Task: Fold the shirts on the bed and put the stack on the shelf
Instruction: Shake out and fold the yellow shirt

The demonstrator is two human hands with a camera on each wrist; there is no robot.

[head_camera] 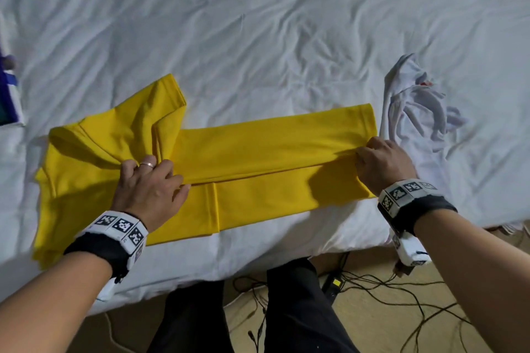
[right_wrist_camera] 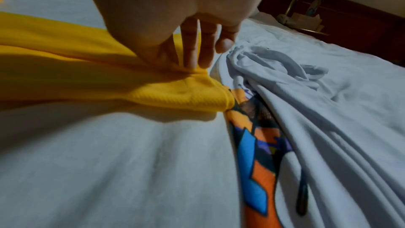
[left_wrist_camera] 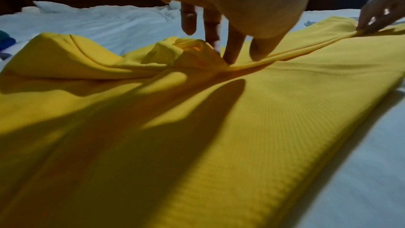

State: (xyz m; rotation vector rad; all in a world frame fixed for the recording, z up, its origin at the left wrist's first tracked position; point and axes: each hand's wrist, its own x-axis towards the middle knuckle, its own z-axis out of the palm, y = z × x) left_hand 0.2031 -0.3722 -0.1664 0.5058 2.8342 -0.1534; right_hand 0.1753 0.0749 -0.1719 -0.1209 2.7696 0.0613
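Your yellow shirt [head_camera: 258,152] lies lengthwise across the white bed sheet [head_camera: 258,23] near the bed's front edge, its far side folded over toward you along a long crease. Your left hand [head_camera: 152,183] pinches the fold near the sleeve end, fingers curled into the bunched fabric. Your right hand [head_camera: 381,160] pinches the same fold at the hem end, thumb and fingers closed on the cloth. Just beside that hand, a crumpled white shirt [head_camera: 415,112] with a colourful print [right_wrist_camera: 254,162] lies on the sheet, touching the yellow hem.
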